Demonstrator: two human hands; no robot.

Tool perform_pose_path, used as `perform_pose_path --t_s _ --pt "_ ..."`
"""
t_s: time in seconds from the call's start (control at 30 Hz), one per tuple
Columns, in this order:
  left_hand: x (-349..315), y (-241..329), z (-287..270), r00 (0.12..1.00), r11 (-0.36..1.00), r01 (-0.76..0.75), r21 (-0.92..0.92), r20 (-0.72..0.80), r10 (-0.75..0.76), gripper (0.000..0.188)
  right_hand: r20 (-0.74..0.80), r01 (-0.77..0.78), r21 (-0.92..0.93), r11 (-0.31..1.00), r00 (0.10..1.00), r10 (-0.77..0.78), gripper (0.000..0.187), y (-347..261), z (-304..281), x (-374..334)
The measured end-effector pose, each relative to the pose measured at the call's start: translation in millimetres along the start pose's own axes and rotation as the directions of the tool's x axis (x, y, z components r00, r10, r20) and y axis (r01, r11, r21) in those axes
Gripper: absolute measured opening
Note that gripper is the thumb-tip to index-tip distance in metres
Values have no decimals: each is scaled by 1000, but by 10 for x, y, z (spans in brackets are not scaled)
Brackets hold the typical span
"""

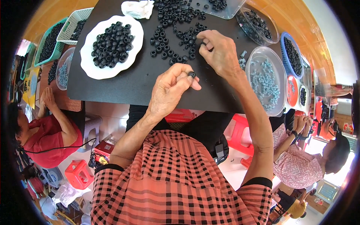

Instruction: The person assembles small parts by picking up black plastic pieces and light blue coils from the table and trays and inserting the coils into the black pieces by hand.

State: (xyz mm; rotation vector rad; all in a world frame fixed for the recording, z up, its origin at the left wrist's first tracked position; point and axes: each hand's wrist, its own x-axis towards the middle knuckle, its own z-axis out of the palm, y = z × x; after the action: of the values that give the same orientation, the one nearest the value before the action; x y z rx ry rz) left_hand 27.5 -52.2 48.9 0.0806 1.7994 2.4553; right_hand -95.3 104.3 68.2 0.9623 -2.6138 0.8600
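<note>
Near the middle of the dark table my left hand point(167, 88) is closed, pinching a small black ring-shaped piece point(191, 74) between thumb and fingertips. To its right and a little farther away, my right hand point(220, 54) has its thumb and fingers pinched together on a small dark piece point(203, 44), mostly covered by the fingers. Just beyond both hands lie loose black ring-shaped pieces point(161, 44), with a bigger heap point(176, 14) behind them. A white scalloped plate point(87, 56) piled with more of these hollow black pieces sits at the left.
Right of my right arm stands a clear round tub point(284, 88) of small bluish metallic parts. A clear container point(275, 32) and a blue basket point(287, 35) hold black pieces. A crumpled white cloth point(137, 9) lies at the back. Other people sit at both sides.
</note>
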Motion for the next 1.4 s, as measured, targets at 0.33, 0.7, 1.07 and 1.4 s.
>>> perform_pose_path --t_s 0.33,0.7,1.07,1.4 --pt "37 -38 10 998 997 -43 -58 -43 40 11 154 -370 744 556 905 396 12 -477 -98 -546" --pt "23 -20 28 999 1000 -16 -13 -41 15 12 9 -189 777 600 957 290 15 -544 -28 -671" --pt "-2 -22 55 996 998 -55 43 -66 58 9 4 -214 759 614 946 324 14 -612 -17 -674" --pt "-4 -55 56 988 980 -84 183 -109 105 7 -129 -124 527 841 966 223 14 -613 -31 -658"
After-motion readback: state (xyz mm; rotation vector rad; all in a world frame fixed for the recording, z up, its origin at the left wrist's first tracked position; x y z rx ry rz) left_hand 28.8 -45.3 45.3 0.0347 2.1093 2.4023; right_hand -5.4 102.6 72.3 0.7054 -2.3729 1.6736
